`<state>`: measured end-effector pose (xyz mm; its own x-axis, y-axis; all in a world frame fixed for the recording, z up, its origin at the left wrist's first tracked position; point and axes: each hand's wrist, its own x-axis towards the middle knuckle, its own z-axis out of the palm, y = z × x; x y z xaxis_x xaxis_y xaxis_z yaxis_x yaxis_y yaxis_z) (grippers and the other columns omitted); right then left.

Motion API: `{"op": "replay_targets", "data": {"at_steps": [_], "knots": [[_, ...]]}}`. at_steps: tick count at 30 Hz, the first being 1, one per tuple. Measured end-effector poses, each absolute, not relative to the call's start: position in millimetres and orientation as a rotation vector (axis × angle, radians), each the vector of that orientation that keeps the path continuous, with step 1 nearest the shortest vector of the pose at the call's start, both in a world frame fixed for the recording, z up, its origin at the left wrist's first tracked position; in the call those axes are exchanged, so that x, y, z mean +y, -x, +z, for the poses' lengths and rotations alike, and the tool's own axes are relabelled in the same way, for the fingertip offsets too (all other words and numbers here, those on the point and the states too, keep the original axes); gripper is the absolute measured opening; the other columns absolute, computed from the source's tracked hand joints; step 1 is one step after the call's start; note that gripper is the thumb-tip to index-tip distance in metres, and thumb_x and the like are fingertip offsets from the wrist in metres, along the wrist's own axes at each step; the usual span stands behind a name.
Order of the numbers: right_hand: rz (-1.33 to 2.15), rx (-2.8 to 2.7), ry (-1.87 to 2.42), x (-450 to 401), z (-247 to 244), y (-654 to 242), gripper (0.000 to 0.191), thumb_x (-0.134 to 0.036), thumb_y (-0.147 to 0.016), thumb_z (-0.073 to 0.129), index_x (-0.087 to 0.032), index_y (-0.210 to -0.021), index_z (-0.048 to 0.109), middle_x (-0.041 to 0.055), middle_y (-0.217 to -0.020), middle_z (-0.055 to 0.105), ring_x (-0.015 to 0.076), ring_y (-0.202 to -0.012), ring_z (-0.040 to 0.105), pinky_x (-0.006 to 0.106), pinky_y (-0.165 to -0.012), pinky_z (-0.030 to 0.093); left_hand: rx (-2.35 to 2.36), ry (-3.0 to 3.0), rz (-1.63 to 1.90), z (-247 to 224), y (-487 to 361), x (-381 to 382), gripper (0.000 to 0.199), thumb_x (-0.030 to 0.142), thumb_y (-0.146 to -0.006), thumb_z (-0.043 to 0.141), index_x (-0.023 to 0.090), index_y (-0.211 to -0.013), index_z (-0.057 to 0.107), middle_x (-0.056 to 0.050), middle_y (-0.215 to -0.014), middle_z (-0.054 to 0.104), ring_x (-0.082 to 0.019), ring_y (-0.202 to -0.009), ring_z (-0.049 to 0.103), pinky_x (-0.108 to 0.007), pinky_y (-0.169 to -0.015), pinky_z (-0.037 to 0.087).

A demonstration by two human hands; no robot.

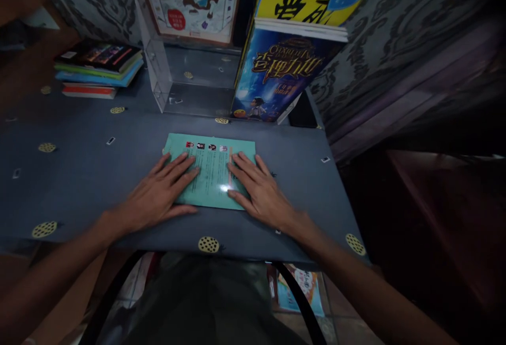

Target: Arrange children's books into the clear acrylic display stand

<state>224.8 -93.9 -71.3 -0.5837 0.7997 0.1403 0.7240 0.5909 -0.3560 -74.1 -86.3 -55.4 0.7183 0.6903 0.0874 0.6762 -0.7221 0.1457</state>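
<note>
A thin teal book (211,181) lies flat on the table with small portrait photos and lines of print on the side facing up. My left hand (162,189) rests on its left part, fingers spread, the thumb along the book's near edge. On its right part lies my right hand (261,189), palm down with fingers apart. Neither hand grips the book; both only touch it from above. Parts of its left and right edges are hidden beneath the hands.
Behind the book stands a clear acrylic rack (160,78) with upright books, among them a blue one (272,70) at the right. A stack of books (98,68) sits at the back left. The table (79,176) ends at the right. Below, a book (300,289) lies on the floor.
</note>
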Motion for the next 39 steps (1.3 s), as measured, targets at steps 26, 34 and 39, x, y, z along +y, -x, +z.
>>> {"op": "replay_targets", "data": {"at_steps": [26,34,39], "knots": [[0.532,-2.468,1.022,-96.3,-50.4,-243.8,0.039,-0.034,-0.098,0.063,-0.02,-0.135,0.066,0.0087,-0.134,0.07,0.0254,-0.13,0.064,0.046,-0.111,0.054,0.788,-3.166,0.274,-24.8,72.5,-92.2,0.033,0.025,-0.106,0.04,0.017,-0.129,0.063,-0.014,-0.116,0.075,-0.027,-0.114,0.071,-0.038,-0.092,0.061],[0.563,-2.477,1.005,-94.3,-37.4,-238.7,0.035,-0.041,-0.097,0.065,-0.022,-0.125,0.072,0.0086,-0.126,0.075,0.0262,-0.122,0.069,0.045,-0.103,0.059,1.024,-3.283,0.151,-32.9,50.3,-107.9,0.03,0.026,-0.102,0.048,0.017,-0.126,0.063,-0.014,-0.112,0.073,-0.031,-0.107,0.07,-0.039,-0.08,0.062],[0.681,-2.328,0.879,-85.8,-43.5,-247.0,0.036,-0.041,-0.093,0.072,-0.022,-0.123,0.073,0.0083,-0.119,0.078,0.0242,-0.118,0.072,0.042,-0.105,0.057,1.023,-3.23,0.04,-22.3,48.3,-107.4,0.04,-0.002,-0.089,0.046,0.016,-0.12,0.063,-0.011,-0.114,0.073,-0.027,-0.104,0.07,-0.034,-0.076,0.06]]}}
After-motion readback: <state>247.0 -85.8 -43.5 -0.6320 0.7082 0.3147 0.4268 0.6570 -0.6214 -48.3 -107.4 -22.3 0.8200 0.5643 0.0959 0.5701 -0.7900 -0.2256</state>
